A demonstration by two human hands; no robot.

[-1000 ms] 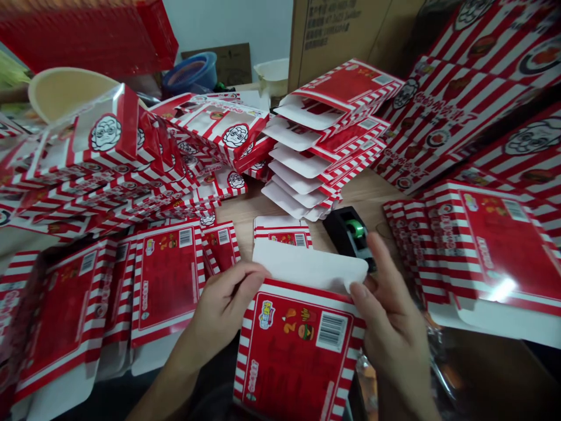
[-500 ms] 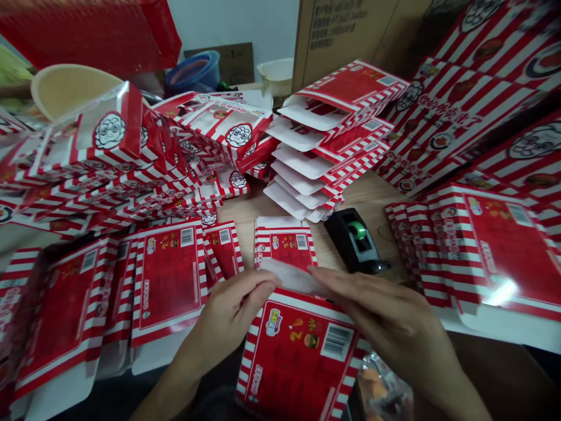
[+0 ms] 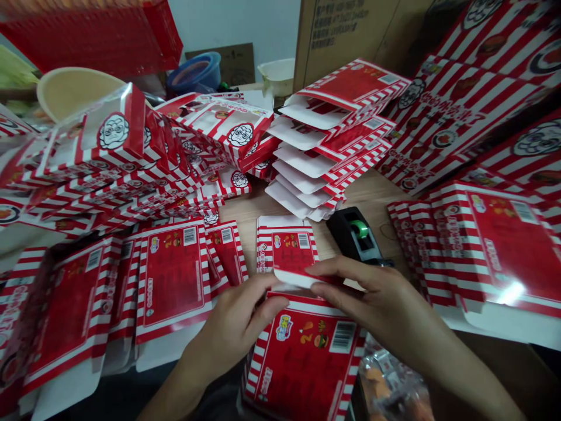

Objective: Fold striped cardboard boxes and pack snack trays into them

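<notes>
A red-and-white striped cardboard box stands tilted at the bottom middle, its printed back with a barcode toward me. My left hand pinches the left end of the box's top flap between thumb and fingers. On the right end of the same flap, my right hand has its thumb below and fingers above. The flap is bent up, showing a white edge. Just behind it lies another striped box, flat on the table. Part of the held box's lower end is out of frame.
A black tape dispenser with green tape sits behind my right hand. Open-ended boxes are stacked at the back, with windowed boxes piled at the left. More boxes stand at the right. A clear bag holds orange items below.
My right hand has gone from lying flat over the flap to gripping it with thumb and fingers. The flap is now folded differently, with a red-and-white edge showing.
</notes>
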